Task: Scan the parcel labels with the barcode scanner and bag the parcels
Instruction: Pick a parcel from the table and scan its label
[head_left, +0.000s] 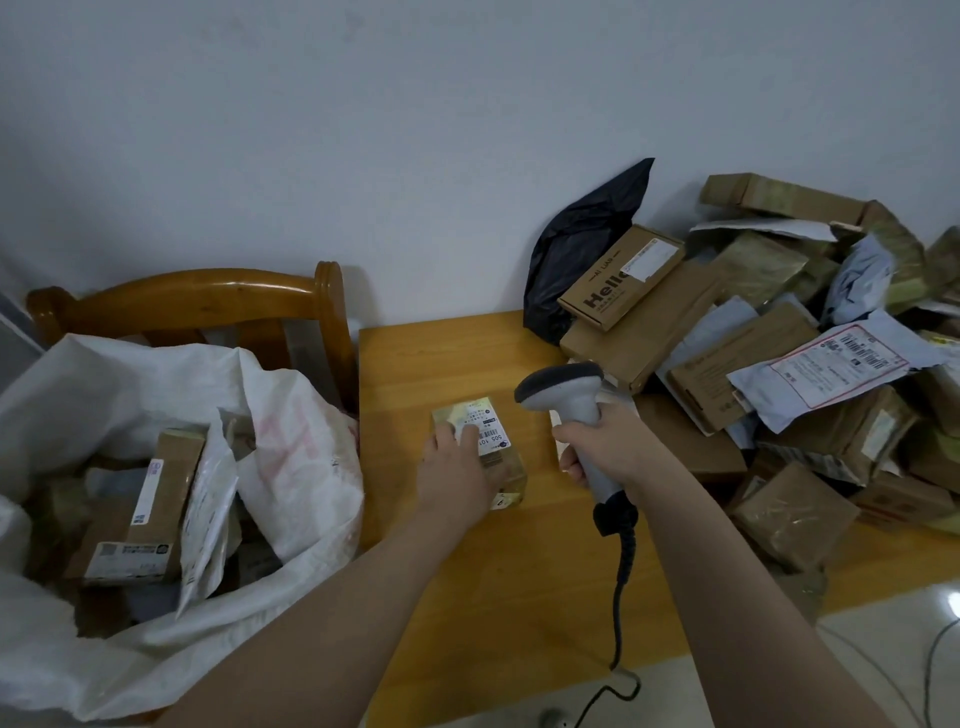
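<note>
White sack left of small parcel gapes: I see 1 labelled brown box, 1 white mailer inside. Parcel on table, label up, left hand flat on it. Right hand grips scanner just right, head toward parcel, handle slanting back toward me.

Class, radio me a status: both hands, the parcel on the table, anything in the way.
Right hand grips scanner, aimed at small parcel. Left hand rests on parcel, fingers covering part of label. Sack open, left.
</note>
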